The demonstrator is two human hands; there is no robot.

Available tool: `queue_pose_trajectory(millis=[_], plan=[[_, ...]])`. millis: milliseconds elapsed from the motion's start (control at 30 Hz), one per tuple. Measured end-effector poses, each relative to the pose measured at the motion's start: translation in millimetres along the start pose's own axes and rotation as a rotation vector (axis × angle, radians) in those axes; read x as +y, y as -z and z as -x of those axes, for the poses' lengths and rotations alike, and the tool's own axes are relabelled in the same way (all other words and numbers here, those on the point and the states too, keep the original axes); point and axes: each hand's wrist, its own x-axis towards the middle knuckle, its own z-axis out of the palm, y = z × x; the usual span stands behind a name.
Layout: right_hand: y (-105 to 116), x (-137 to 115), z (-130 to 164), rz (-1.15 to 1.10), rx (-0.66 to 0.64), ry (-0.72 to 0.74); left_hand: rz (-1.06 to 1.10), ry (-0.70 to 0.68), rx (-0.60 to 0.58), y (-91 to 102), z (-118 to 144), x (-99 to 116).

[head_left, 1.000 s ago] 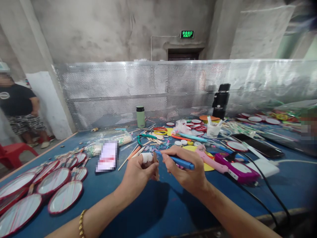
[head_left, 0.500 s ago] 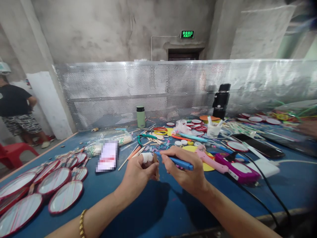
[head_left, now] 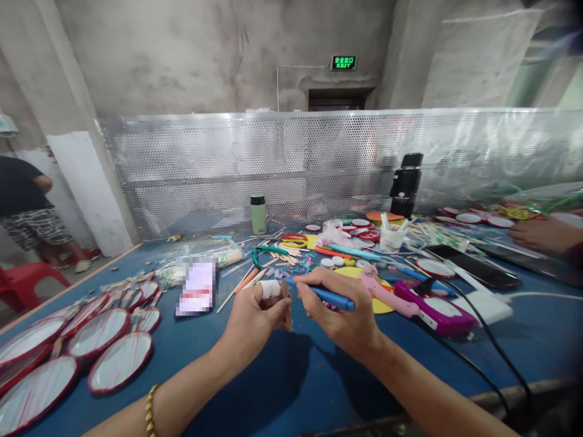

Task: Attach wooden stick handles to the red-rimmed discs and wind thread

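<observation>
My right hand point(head_left: 341, 315) is closed around a thick blue pen point(head_left: 336, 299) in a writing grip, its tip pointing left. My left hand point(head_left: 252, 315), with white tape wrapped on one finger, pinches a small flat brown piece point(head_left: 286, 293) that looks like wood. The pen tip is at or very near the piece's upper end; I cannot tell whether they touch. My fingers hide most of the piece. Both hands are above the blue table point(head_left: 282, 388). Just beyond them are teal-handled pliers point(head_left: 258, 255) and scattered wooden sticks point(head_left: 282, 247).
Round red-rimmed discs point(head_left: 121, 361) lie at left beside a phone point(head_left: 197, 288). To the right are a pink tool point(head_left: 387, 292), a purple device point(head_left: 439, 309) with cables, and a black phone point(head_left: 473, 266). Behind stand a green bottle point(head_left: 258, 215) and black flask point(head_left: 407, 185). Another person's hand point(head_left: 544, 233) is far right.
My hands, the pen and the brown piece stay nearly in place. Another person's hand has come further into view at the far right. The person standing at far left has leaned over.
</observation>
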Motion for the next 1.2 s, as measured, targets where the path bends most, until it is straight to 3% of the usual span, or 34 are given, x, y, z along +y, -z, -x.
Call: queue_pose_trajectory(millis=[1200], plan=[[1.6,-0.2,0.2,0.003,0.022,0.009,0.002,0.01,0.006,-0.1,0.0,-1.0]])
